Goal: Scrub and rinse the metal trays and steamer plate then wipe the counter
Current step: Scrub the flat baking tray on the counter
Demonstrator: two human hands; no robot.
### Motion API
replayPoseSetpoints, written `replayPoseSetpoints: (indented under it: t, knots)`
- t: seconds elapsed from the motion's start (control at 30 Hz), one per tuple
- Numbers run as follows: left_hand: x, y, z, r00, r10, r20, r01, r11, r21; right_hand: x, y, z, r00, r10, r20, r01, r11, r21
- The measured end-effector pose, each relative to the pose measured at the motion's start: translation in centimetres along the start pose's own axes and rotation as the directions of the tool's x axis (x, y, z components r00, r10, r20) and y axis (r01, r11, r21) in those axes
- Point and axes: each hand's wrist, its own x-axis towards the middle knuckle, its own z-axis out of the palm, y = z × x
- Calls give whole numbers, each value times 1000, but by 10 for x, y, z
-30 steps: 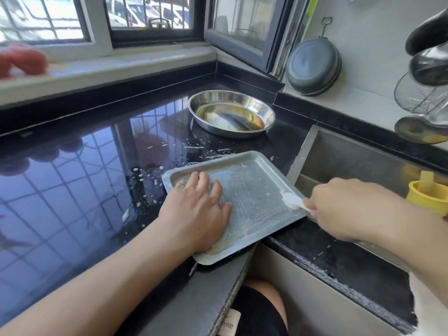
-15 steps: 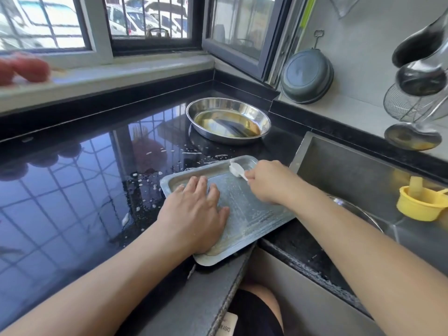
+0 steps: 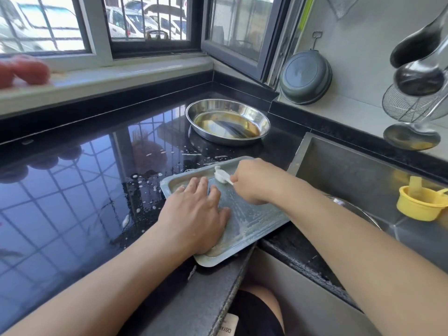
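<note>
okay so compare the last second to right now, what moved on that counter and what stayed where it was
The right hand, gripping the white brush, swept from the rectangular tray's sink-side edge across to its far corner, where it now scrubs. Nothing was picked up or let go. The left hand stays flat on the tray, pressing it down. The tray, the round metal dish behind it and the yellow cup in the sink kept their places.

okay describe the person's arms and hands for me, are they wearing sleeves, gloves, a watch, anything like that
Both forearms are bare as far as the picture shows, with no sleeves. The left hand and right hand wear no gloves, and no watch, bracelet or rings are visible.
</note>
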Motion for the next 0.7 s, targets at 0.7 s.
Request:
replayPoseSetpoints:
  t: [0.7]
  knots:
    - [2,-3,3,999,30,-19,-31,999,-35,34,73,5,946,-119,-303,161,980,117]
